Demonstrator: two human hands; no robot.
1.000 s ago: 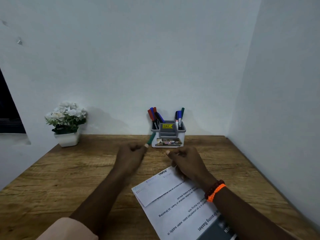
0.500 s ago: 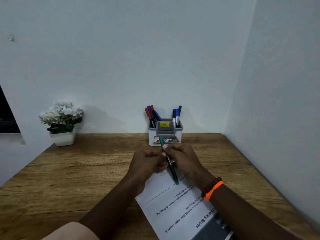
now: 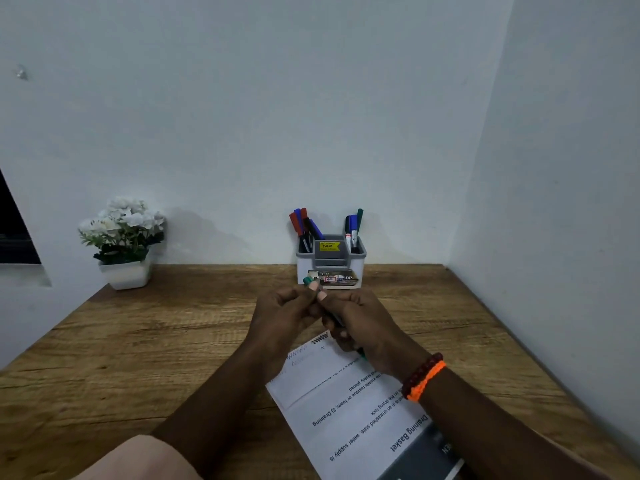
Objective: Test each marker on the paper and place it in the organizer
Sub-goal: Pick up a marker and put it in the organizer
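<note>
The green marker [image 3: 333, 317] is clamped between both hands just in front of the organizer [image 3: 330, 263], slanting down toward the paper [image 3: 349, 407]. The left hand [image 3: 282, 318] pinches its upper end, probably the cap; the right hand [image 3: 360, 325] wraps the barrel, with the lower end peeking out beneath it, over the paper's far edge. A hard tug could jerk the two parts apart and streak ink across fingers or the wooden desk [image 3: 145, 341]. More markers [image 3: 306, 225] stand in the organizer.
</note>
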